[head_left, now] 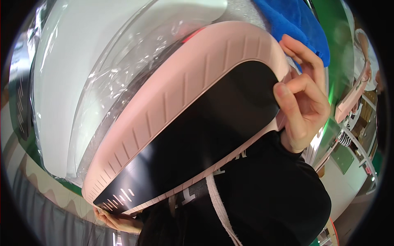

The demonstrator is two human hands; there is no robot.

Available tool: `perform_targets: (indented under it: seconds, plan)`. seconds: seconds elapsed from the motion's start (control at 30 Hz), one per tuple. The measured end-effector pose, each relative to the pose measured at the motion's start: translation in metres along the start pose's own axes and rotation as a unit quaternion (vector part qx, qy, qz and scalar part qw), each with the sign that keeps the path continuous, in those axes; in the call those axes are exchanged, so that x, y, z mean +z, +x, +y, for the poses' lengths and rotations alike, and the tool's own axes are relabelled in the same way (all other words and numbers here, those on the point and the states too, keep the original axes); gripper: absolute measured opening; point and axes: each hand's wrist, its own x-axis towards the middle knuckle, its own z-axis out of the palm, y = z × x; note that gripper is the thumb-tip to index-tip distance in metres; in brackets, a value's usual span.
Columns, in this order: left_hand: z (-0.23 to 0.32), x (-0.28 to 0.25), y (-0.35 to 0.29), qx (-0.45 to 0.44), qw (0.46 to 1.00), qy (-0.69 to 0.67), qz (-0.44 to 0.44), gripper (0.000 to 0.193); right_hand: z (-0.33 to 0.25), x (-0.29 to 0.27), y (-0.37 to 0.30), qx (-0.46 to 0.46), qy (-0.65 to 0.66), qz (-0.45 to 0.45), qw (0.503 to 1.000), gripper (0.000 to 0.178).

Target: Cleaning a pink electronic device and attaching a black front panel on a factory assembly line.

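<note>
A long oval panel (pixel 197 119) with a ribbed pink rim and a smooth black face is held up slantwise in front of my body. At its upper right end, my right hand (pixel 305 94) grips the rim, the thumb on the black face and other fingers around the edge. My left hand (pixel 117 223) is at the lower left end, its fingers curled against the edge and partly hidden by the panel. Several light slanted marks show on the black face near that end.
Large white curved parts (pixel 78 53) in clear plastic wrap (pixel 115 82) lie behind the panel. A blue cloth (pixel 301 30) is beyond my right hand, beside a green surface (pixel 338 45). At the far right, another person holds a long pink part (pixel 353 96).
</note>
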Motion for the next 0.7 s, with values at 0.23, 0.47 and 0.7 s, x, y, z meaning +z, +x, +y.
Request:
perform_targets:
  seconds: [0.23,0.47,0.7]
  plan:
    - [0.002,-0.003,0.002,0.003,1.000,0.026,-0.001,0.036,0.005,0.001,-0.001,-0.008,0.026,-0.024,0.999,0.010]
    - [0.006,-0.002,0.004,-0.020,0.999,0.025,0.017,0.038,0.008,0.008,-0.005,-0.046,0.020,-0.031,0.998,0.010]
    - [0.017,0.001,0.002,-0.042,0.999,0.031,0.012,0.037,0.006,0.015,-0.007,-0.031,0.043,-0.017,0.998,0.011]
